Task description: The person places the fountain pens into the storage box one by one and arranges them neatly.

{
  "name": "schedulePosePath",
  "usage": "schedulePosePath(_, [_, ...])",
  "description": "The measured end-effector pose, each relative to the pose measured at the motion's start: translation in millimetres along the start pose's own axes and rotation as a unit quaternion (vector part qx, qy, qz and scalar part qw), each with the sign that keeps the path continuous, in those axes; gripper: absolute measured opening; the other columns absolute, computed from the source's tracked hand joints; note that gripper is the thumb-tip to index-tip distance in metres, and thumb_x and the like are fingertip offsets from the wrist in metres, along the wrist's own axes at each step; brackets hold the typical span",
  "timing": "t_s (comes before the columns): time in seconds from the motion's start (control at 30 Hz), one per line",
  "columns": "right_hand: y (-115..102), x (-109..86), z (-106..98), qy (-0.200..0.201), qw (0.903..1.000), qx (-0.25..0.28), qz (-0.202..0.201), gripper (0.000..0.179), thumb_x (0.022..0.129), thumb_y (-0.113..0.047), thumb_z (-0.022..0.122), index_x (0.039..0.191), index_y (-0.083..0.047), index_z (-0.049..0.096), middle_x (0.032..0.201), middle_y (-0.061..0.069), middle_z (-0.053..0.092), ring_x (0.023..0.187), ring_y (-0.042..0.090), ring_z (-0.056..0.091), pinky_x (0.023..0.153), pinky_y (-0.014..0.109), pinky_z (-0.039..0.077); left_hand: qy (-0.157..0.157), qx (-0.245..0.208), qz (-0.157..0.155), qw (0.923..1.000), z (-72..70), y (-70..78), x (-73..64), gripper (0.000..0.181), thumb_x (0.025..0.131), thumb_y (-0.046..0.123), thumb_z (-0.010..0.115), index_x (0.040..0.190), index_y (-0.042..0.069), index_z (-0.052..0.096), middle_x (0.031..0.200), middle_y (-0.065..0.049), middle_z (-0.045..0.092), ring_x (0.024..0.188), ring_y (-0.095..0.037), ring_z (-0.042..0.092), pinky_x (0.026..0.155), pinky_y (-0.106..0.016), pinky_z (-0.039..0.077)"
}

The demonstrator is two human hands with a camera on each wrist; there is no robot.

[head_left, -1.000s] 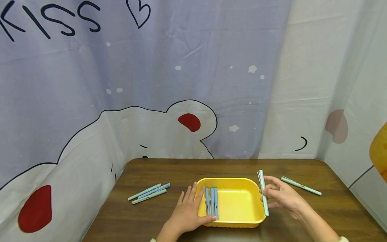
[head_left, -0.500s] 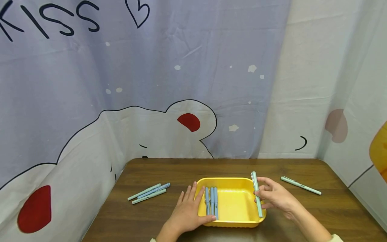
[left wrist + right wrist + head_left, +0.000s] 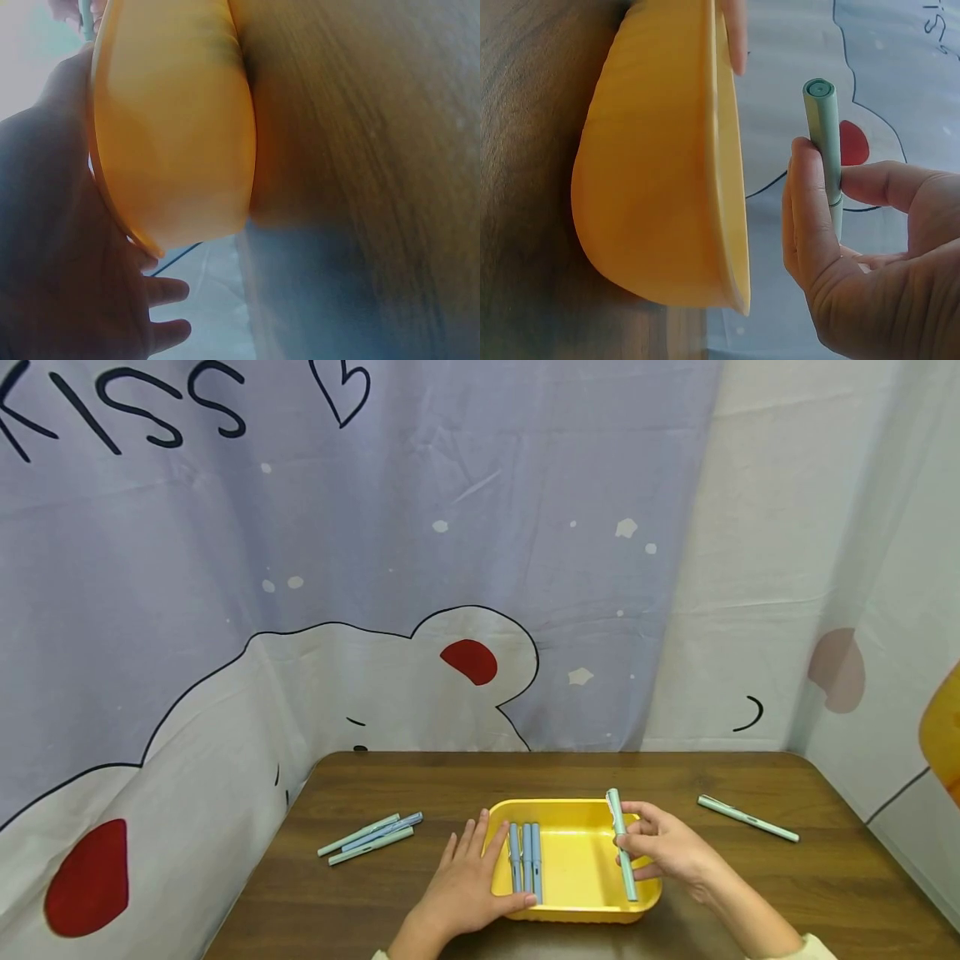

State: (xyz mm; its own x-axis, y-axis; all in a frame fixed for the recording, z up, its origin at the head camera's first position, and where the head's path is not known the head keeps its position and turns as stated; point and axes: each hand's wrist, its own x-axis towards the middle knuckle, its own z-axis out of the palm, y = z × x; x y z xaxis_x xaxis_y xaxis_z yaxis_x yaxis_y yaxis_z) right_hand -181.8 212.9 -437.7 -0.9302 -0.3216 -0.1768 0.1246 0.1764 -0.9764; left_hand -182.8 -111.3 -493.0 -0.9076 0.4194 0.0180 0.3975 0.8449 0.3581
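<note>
One green pen [image 3: 627, 870], pinched between thumb and fingers of the right hand [image 3: 671, 847]; tilted, held above the right part of the yellow tray [image 3: 577, 912], apart from its rim. One left hand [image 3: 467, 889], fingers straight and spread, resting against the tray's left end, thumb at the near rim; nothing grasped. Three blue pens [image 3: 527, 858], side by side inside, left end. Two more green pens [image 3: 371, 847] and one blue pen [image 3: 402, 823], grouped on the table [image 3: 450, 781], left; another green pen [image 3: 747, 818], right. Cloth backdrop [image 3: 420, 510]: black lettering, "KISS", heart outline beside. Pen markings: too small to read.
</note>
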Motion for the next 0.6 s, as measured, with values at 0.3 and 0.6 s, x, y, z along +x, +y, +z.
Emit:
schedulePosePath(0.3, [3.3,5.1,8.8,-0.003,1.0000,0.003,0.000,0.074,0.098,-0.012,0.066,0.153,0.010,0.022,0.102,0.013,0.062,0.090,0.030,0.071,0.075,0.046,0.061,0.004,0.006,0.002,1.0000,-0.2,0.5,-0.2,0.104,0.084,0.079,0.057,0.163,0.020,0.024,0.170,-0.014,0.010,0.153,-0.041,0.020,0.119,-0.064,0.019])
schedulePosePath(0.6, [4.4,9.6,18.8,-0.007,1.0000,0.005,0.001,0.072,0.097,-0.011,0.064,0.153,0.010,0.023,0.104,0.016,0.063,0.091,0.030,0.070,0.076,0.048,0.061,0.004,0.012,-0.001,0.9999,0.6,0.8,0.4,0.104,0.084,0.080,0.056,0.163,0.021,0.024,0.170,-0.014,0.010,0.153,-0.040,0.020,0.119,-0.063,0.019])
